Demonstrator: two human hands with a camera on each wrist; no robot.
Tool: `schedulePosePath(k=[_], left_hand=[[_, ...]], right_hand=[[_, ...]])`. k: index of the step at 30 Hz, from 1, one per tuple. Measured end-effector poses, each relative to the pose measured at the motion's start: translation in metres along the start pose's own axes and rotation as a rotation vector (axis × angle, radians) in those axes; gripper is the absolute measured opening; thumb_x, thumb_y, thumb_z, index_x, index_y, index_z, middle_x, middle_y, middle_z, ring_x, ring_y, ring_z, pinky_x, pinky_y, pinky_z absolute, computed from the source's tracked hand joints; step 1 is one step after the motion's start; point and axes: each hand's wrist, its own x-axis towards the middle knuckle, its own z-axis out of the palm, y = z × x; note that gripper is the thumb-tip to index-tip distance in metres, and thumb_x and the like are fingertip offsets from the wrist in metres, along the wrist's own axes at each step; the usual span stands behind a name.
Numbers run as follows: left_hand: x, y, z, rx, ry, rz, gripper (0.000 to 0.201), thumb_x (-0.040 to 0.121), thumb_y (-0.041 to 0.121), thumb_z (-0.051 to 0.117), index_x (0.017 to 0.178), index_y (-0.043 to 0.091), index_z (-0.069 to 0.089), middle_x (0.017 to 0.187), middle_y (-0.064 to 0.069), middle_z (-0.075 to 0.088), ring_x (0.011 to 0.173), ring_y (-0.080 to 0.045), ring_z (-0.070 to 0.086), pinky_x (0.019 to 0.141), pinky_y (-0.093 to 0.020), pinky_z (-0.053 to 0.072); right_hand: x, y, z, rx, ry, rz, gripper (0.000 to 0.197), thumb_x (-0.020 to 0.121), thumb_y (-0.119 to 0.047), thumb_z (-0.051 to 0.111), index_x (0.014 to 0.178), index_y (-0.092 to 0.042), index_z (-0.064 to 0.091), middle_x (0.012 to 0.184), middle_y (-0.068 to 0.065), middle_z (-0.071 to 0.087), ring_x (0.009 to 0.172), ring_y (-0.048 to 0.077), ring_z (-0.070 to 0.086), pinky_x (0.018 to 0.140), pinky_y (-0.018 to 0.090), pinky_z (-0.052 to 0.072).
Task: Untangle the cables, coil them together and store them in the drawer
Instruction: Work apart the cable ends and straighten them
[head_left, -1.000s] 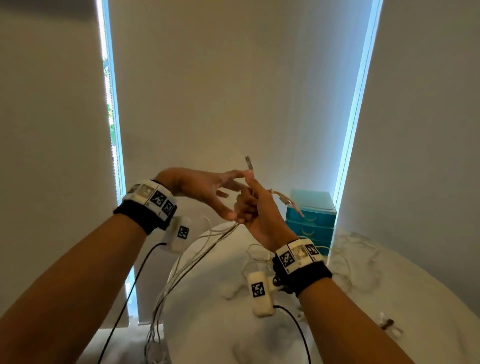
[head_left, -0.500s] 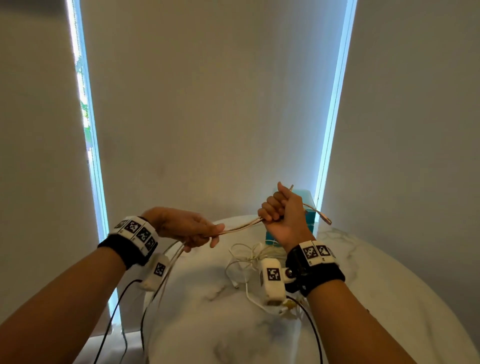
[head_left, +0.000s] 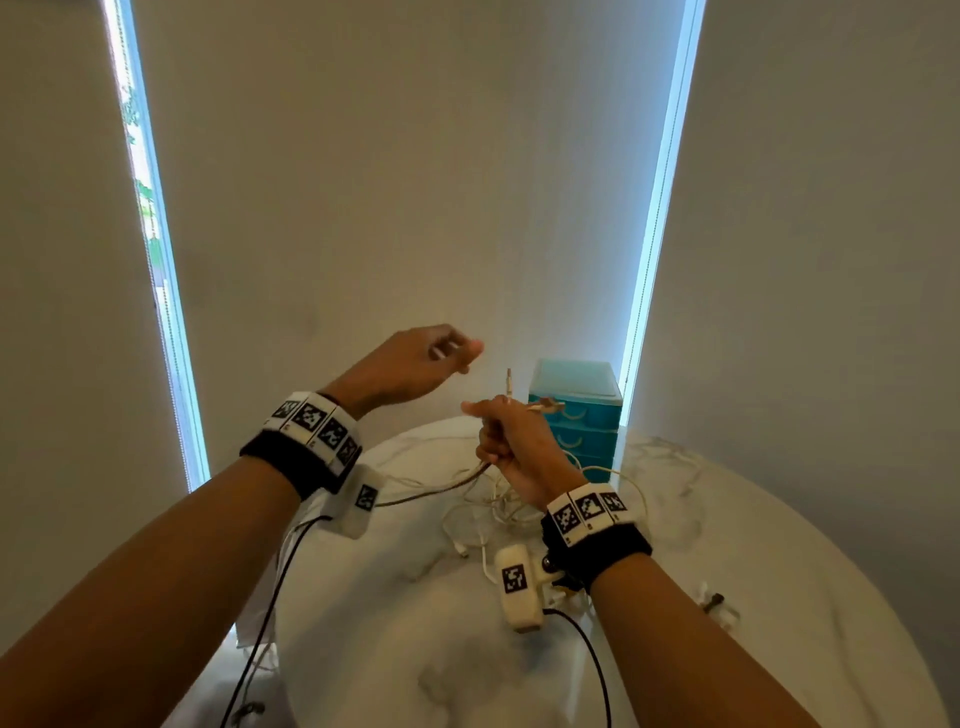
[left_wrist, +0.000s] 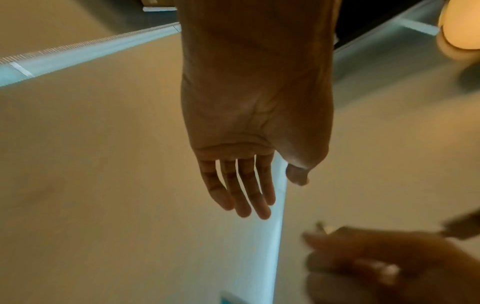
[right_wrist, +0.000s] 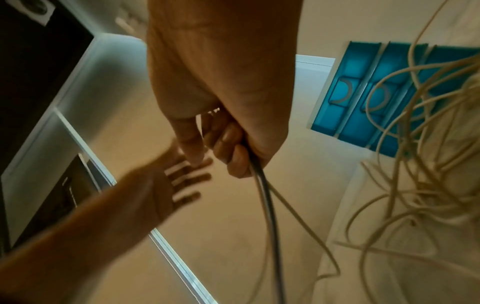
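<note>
My right hand (head_left: 500, 434) grips a bundle of pale cables (head_left: 470, 475) in a fist above the table. Two plug ends (head_left: 509, 382) stick up out of the fist. The held cables (right_wrist: 262, 197) trail down and left past the table's edge. My left hand (head_left: 457, 354) hovers up and left of the fist, its fingers (left_wrist: 244, 195) straight and holding nothing. A loose tangle of white cables (head_left: 493, 512) lies on the table under my right hand. The teal drawer unit (head_left: 576, 415) stands behind it with all its drawers (right_wrist: 363, 92) closed.
The round white marble table (head_left: 779, 545) ends close on the left, with floor below. A small dark-tipped object (head_left: 717, 603) lies near its right side. Window blinds hang close behind the drawer unit. Black wrist-camera leads (head_left: 270, 597) dangle from both wrists.
My left hand has let go of the cables and risen up and right toward the fist. My right hand keeps its grip on them.
</note>
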Motion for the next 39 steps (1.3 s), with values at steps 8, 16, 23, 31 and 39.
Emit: schedulePosePath(k=[8,16,23,31,39], left_hand=[[-0.024,0.023,0.033,-0.049,-0.347,-0.252,0.073,0.093,0.080,0.052,0.128,0.016,0.059,0.116,-0.003,0.073,0.100,-0.017,0.074,0.088,-0.040,0.064],[-0.037,0.013,0.061,0.223,0.076,0.068,0.041,0.075,0.063,0.087,0.096,0.033,0.069,0.088,0.017,0.072,0.078,0.001,0.063,0.071,-0.030,0.054],[-0.036,0.034,0.071,0.473,0.091,0.292,0.026,0.099,0.051,0.067,0.117,0.034,0.075,0.109,0.012,0.074,0.092,-0.012,0.069,0.077,-0.037,0.059],[-0.030,0.038,0.087,0.669,0.047,0.194,0.038,0.106,0.055,0.052,0.116,0.029,0.078,0.101,0.004,0.076,0.087,-0.017,0.070,0.074,-0.034,0.057],[-0.030,0.036,0.075,0.158,0.325,0.126,0.019,0.095,0.052,0.072,0.099,0.037,0.082,0.093,0.020,0.077,0.074,0.001,0.066,0.070,-0.027,0.056]], right_hand=[[-0.014,-0.003,-0.019,0.580,-0.118,-0.019,0.038,0.095,-0.042,0.070,0.076,-0.016,0.050,0.072,0.002,0.037,0.064,0.017,0.037,0.064,0.031,0.046],[-0.005,0.003,-0.030,0.614,0.022,0.009,0.046,0.105,-0.053,0.050,0.076,-0.018,0.047,0.070,0.003,0.041,0.062,0.019,0.044,0.066,0.035,0.039],[-0.014,0.005,-0.029,0.670,-0.009,0.050,0.043,0.109,-0.055,0.046,0.095,-0.015,0.052,0.068,0.005,0.056,0.065,0.019,0.063,0.078,0.030,0.040],[-0.013,0.006,-0.037,0.548,0.008,0.124,0.047,0.110,-0.054,0.042,0.089,-0.014,0.052,0.071,0.005,0.057,0.069,0.017,0.054,0.076,0.030,0.040],[-0.010,0.013,-0.033,0.430,0.035,0.076,0.037,0.115,-0.042,0.040,0.105,-0.015,0.064,0.130,0.012,0.074,0.109,0.028,0.074,0.096,0.046,0.058]])
